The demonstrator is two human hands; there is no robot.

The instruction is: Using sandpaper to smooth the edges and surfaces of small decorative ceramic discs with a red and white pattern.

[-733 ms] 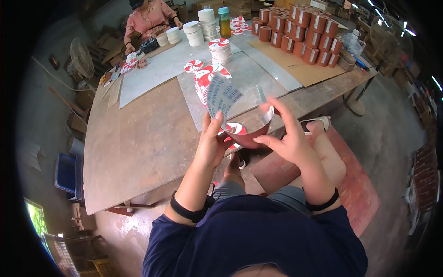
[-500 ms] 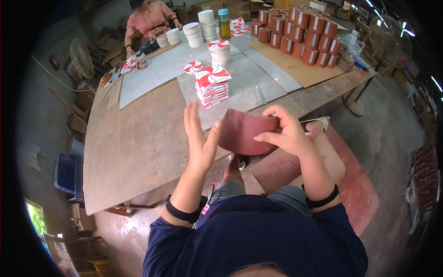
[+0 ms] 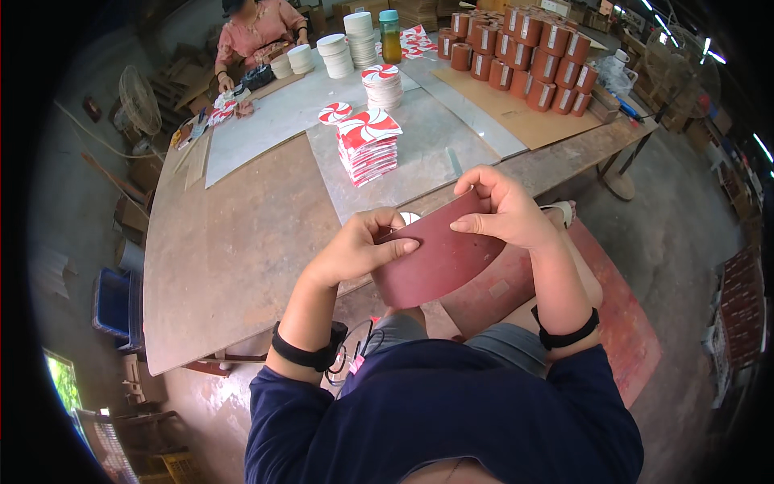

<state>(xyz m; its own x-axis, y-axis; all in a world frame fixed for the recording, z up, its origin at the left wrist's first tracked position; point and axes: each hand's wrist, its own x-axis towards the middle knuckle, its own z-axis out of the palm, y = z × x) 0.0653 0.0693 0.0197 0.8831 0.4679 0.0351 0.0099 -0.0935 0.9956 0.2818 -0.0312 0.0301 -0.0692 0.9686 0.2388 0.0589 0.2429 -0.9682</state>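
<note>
A reddish-brown curved sheet (image 3: pixel 439 258) is stretched between my two hands in front of the table edge. My left hand (image 3: pixel 367 246) pinches its left end, thumb on the near face and fingers behind the upper edge. At the upper right my right hand (image 3: pixel 504 210) grips it the same way. A small white round edge (image 3: pixel 410 218) shows just behind the sheet; what it belongs to is hidden. Beyond my hands stands a stack of red-and-white swirl-printed squares (image 3: pixel 368 149), with a swirl-printed disc (image 3: pixel 335 114) beside it.
Behind the squares rises a stack of discs (image 3: pixel 382 89) topped by a swirl print. Plain white disc stacks (image 3: pixel 334 56) and a bottle (image 3: pixel 390 39) stand farther back. Brown cylinders (image 3: pixel 524 60) are piled at the far right. A person in pink (image 3: pixel 260 32) works across the wooden table (image 3: pixel 234 266).
My left hand has closed from spread fingers onto the sheet's left end. The sheet has swung lower on the left and opened out flatter. My right hand has shifted slightly.
</note>
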